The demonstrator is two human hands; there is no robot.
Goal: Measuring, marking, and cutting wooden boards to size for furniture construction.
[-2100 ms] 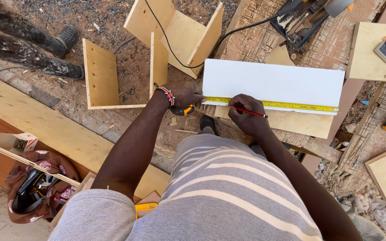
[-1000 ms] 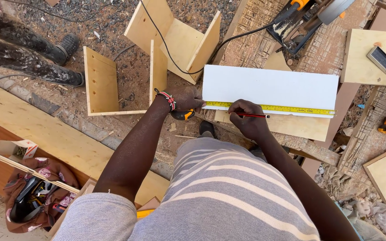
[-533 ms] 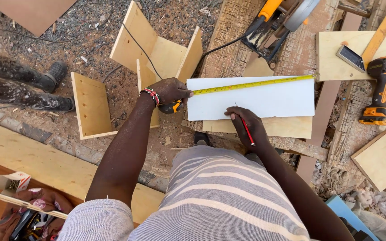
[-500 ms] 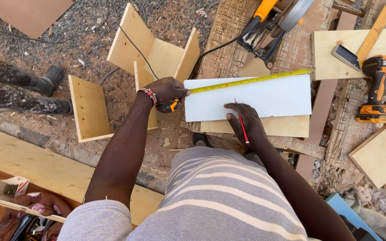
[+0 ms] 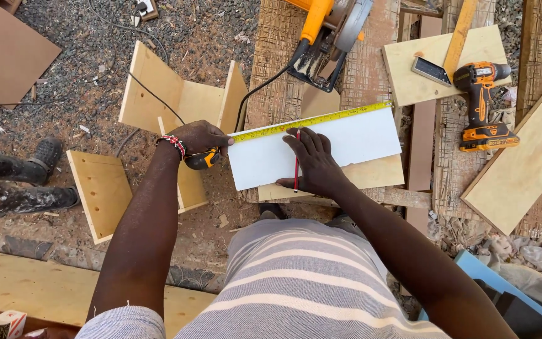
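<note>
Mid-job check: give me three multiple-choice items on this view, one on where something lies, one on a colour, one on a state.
1. Where does the tape measure lie? A along the white board's far edge; B on the ground; C on the drill.
2. Colour of the pencil? A blue; B red; C green.
3. How is the right hand? A lifted clear; B gripping the drill; C pressed flat on the white board.

A: tape runs along that edge, its case in the left hand.
B: its shaft is red.
C: palm down, pencil between fingers.
</note>
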